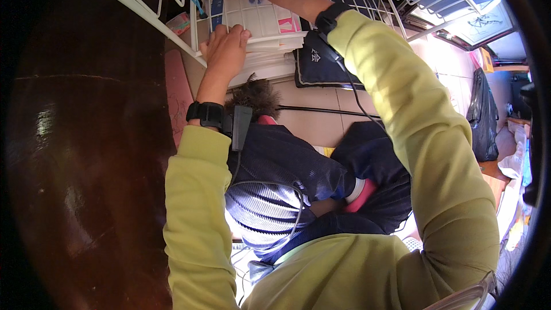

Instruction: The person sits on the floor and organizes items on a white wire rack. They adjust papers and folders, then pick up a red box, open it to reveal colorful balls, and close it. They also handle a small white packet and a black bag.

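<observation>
My left hand (pixel 226 49) has its fingers curled over the front wire of a white wire rack (pixel 275 38). My right forearm (pixel 297 0) reaches into the rack under its upper basket; the right hand itself is hidden behind the basket front. White papers or booklets (pixel 267 21) lie in a stack on the lower shelf, one with a pink patch (pixel 287 25). More white flat items (pixel 269 62) are piled below them. Beside this pile, a dark fabric bag (pixel 320 66) with white characters rests on the tiled floor.
A dark brown glossy surface (pixel 86 159) fills the left side. A brown fluffy duster head (pixel 256 97) with a black rod (pixel 327 111) lies before my knees. Cables hang from both wrist devices. A black plastic bag (pixel 484 116) and a framed picture (pixel 484 26) are at the right.
</observation>
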{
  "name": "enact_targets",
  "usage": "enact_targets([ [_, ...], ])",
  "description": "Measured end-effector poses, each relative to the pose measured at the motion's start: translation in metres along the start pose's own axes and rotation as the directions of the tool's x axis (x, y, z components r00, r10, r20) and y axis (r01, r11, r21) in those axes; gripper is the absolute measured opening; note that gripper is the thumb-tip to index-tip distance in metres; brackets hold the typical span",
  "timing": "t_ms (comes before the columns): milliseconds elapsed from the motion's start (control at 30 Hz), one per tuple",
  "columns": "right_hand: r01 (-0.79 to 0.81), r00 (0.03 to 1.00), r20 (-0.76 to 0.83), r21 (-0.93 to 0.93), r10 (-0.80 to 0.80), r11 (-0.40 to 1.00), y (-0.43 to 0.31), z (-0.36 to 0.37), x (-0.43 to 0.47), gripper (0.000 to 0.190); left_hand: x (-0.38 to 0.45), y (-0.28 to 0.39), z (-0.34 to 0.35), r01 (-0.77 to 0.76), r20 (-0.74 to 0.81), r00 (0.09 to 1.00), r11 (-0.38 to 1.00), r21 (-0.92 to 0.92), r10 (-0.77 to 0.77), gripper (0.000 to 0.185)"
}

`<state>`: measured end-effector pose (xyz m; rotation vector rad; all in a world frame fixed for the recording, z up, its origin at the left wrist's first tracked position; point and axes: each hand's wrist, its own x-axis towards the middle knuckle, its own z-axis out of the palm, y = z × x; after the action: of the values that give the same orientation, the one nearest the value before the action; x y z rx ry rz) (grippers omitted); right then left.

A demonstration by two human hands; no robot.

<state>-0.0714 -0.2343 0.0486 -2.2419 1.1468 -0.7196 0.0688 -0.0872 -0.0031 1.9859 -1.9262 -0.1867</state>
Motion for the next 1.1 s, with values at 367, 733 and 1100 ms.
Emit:
enact_targets([
  [367,-0.144,0.989,0.032,0.044,0.143,0.989,0.051,-0.083,-0.058,0.045,-0.001,0.004,-0.005,0.032,0.05,0.998,0.999,-0.005,-0.031,0.028],
  [733,-0.1,0.992,0.011,-0.559,0.129,0.823,0.172,-0.146,-0.068,0.04,0.003,-0.003,-0.003,0.002,0.062,0.998,1.0,-0.026,-0.001,0.03],
  [1100,0.089,0.992,0.074,-0.986,-0.106,0.14,0.289,-0.184,-0.082,0.028,0.002,-0.002,-0.003,0.007,0.054,0.999,0.999,-0.041,-0.005,0.032],
])
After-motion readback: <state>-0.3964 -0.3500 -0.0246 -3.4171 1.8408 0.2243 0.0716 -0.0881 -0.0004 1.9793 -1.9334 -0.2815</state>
